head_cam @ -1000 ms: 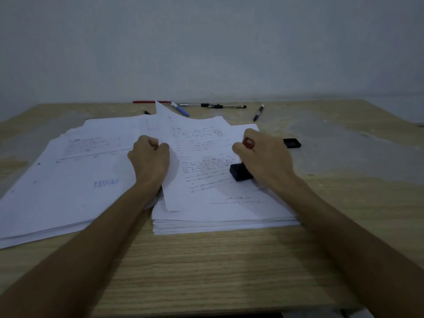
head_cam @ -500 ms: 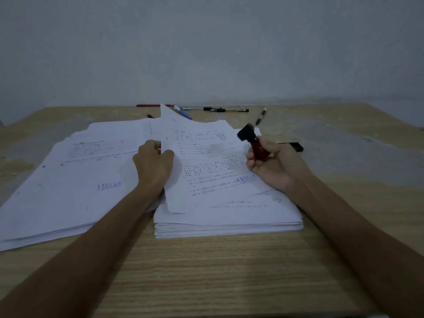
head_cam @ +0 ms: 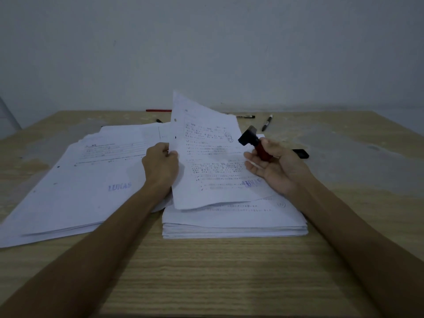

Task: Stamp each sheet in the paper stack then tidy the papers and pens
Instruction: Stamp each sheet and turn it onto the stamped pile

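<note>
My left hand [head_cam: 160, 167] pinches the left edge of the top sheet [head_cam: 211, 161] and holds it lifted, its far corner raised. That sheet bears a fresh blue stamp mark near its lower right. It hangs over the neat paper stack [head_cam: 234, 222] in the middle of the table. My right hand [head_cam: 273, 166] holds the stamp [head_cam: 254, 143] by its red handle, black base tilted up and off the paper. To the left lies a spread pile of stamped sheets [head_cam: 75, 184] showing a blue LUNAS mark.
Along the table's far edge lie a red pen [head_cam: 158, 110], a black pen [head_cam: 246, 116] and a black marker [head_cam: 266, 123]. A flat black object [head_cam: 301, 153] lies behind my right hand. The wooden table [head_cam: 218, 271] meets a plain wall.
My right hand pressed the stamp on the sheet, then lifted and tilted it away, leaving a blue mark. My left hand has raised the sheet's left edge higher.
</note>
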